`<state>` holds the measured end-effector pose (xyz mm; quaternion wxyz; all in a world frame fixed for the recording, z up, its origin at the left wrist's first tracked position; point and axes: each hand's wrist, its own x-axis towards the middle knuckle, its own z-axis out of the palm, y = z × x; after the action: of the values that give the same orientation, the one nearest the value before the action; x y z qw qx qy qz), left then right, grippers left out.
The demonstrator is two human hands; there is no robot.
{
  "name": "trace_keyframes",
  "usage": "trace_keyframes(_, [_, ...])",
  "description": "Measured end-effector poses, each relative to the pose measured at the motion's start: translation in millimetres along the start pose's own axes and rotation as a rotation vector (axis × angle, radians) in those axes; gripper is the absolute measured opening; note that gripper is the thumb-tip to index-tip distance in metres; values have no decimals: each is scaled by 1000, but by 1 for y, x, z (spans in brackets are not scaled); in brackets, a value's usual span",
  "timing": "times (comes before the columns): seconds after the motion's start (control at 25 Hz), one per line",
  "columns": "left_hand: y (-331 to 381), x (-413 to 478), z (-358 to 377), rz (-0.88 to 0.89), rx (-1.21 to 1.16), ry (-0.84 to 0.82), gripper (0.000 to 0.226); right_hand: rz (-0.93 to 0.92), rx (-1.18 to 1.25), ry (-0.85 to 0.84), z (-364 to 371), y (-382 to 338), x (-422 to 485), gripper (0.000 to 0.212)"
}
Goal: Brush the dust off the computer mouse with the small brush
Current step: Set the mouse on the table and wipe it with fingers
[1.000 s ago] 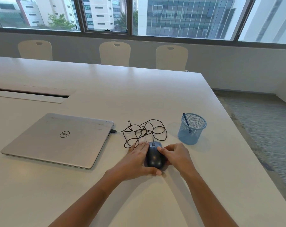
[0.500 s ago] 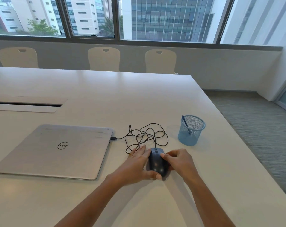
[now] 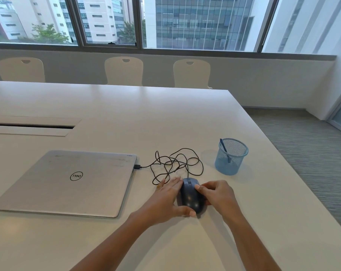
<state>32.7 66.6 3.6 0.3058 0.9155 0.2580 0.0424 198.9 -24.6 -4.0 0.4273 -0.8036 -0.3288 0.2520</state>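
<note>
A dark grey wired computer mouse (image 3: 191, 199) lies on the white table (image 3: 126, 118) just in front of me. My left hand (image 3: 165, 200) lies against its left side, fingers straight on the table and thumb across its near end. My right hand (image 3: 218, 195) grips its right side with curled fingers, fingertips on top. The small brush (image 3: 223, 148) shows only as a dark blue handle that stands in a blue mesh cup (image 3: 231, 165), to the right beyond the mouse.
The mouse's black cable (image 3: 175, 163) lies in loose loops and plugs into a shut silver laptop (image 3: 68, 180) on the left. The table's right edge runs close past the cup, with grey carpet beyond. Three white chairs (image 3: 123, 70) stand on the far side.
Both hands have stayed on the mouse. The view has shifted, so the things sit a little lower and further right in the picture.
</note>
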Motion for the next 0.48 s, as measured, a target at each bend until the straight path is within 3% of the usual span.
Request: trace_keyframes(0.48, [4,-6,-4,-17,5,34,105,31,-1,2,-3,-5,-3,23])
